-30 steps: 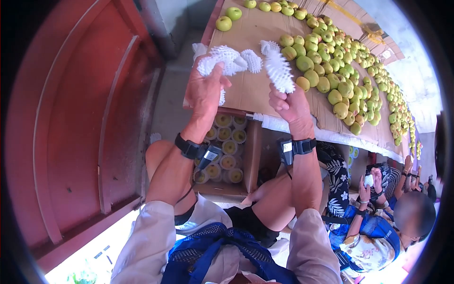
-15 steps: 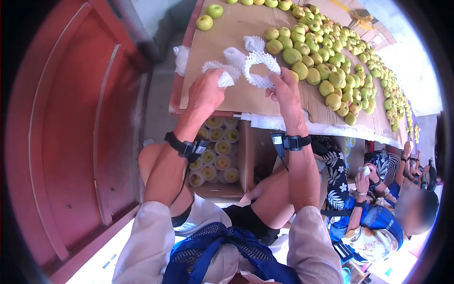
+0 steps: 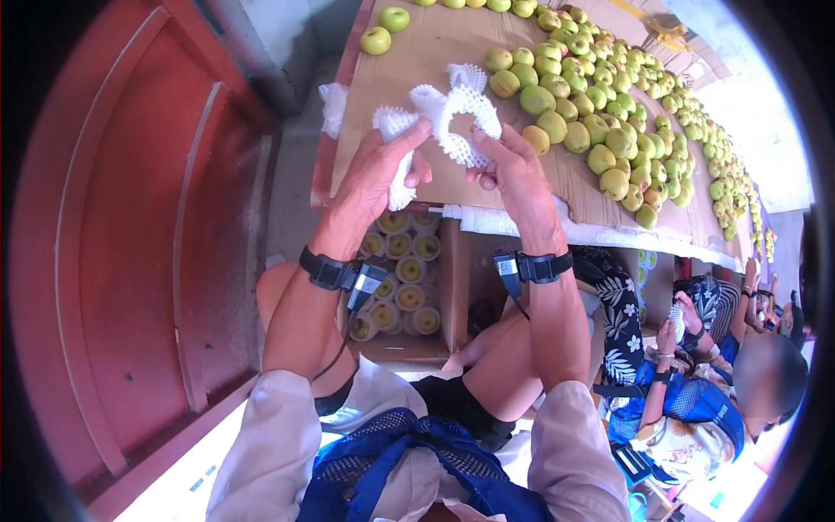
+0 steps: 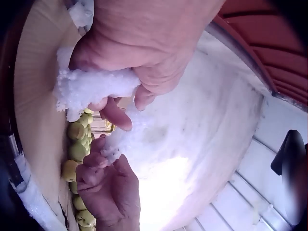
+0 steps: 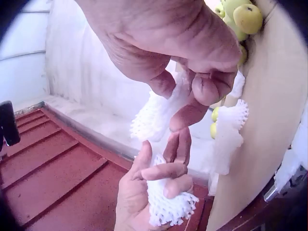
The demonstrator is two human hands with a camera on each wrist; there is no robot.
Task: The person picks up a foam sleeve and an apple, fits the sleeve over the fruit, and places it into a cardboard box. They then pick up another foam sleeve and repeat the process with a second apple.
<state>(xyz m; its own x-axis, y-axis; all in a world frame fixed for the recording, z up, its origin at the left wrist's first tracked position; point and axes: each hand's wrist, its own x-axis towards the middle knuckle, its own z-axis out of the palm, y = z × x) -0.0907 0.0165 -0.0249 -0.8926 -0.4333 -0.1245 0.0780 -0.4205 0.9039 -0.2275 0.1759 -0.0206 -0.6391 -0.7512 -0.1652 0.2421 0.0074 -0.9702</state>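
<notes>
Between the fingers and thumb of my left hand [image 3: 372, 174] is a white foam fruit net [image 3: 394, 123], bunched up, its lower end hanging below the palm. A second foam fruit net [image 5: 155, 115], spread into a ring in the head view, is pinched at its edge by my right hand [image 3: 520, 178]. Both hands are close together over the near edge of the cardboard-covered table [image 3: 513, 193]. In the right wrist view, the left hand's net flares out below its fingers. Another foam net [image 3: 468, 76] lies on the cardboard just beyond the ring.
Many green apples [image 3: 622, 139] are heaped on the table to the right, with two apart at the far left corner. Below the table edge stands a carton [image 3: 452, 287] of apples in foam nets. A red panel [image 3: 130, 217] rises at left; another person [image 3: 687, 391] sits at right.
The right hand's net has gone from a narrow, upright tube to an open ring. My left hand has turned, its net now hanging more upright, and the hands have come closer together.
</notes>
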